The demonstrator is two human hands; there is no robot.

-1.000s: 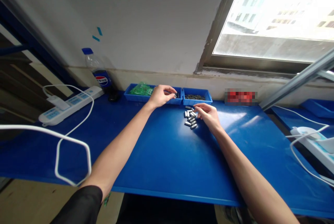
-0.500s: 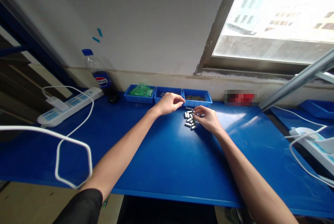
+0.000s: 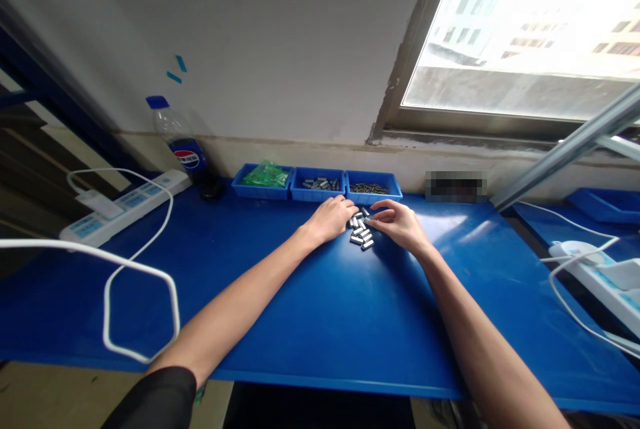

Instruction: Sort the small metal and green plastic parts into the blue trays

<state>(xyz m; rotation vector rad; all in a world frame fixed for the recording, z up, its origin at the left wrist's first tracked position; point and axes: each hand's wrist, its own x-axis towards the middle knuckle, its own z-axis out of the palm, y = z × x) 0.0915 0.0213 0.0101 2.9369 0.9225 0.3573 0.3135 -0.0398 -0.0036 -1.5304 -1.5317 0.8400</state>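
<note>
A loose pile of small, shiny metal pieces with dark sides (image 3: 362, 236) lies on the blue table (image 3: 310, 302). My left hand (image 3: 330, 219) is at the pile's left edge, palm down, with its fingers curled together. Its fingertips reach the pieces, and whatever they grip is hidden. From the right, my right hand (image 3: 400, 226) leans over the pile with thumb and fingers drawn together. A small pale metal piece shows at those fingertips, partly covered. Just behind the hands, the middle blue bin (image 3: 319, 194) contains more of these metal pieces.
The left bin (image 3: 260, 192) holds green plastic packets, the right bin (image 3: 373, 198) thin metal screws or pins. A cola bottle (image 3: 187, 156) stands back left beside a power strip (image 3: 125, 209). A white cable (image 3: 176, 302) loops near my left forearm. Another power strip (image 3: 600, 276) lies right.
My left hand has come down and right from in front of the middle bin to the pile, uncovering the bin's contents. The right hand stays over the pile, barely shifted. The view has turned slightly.
</note>
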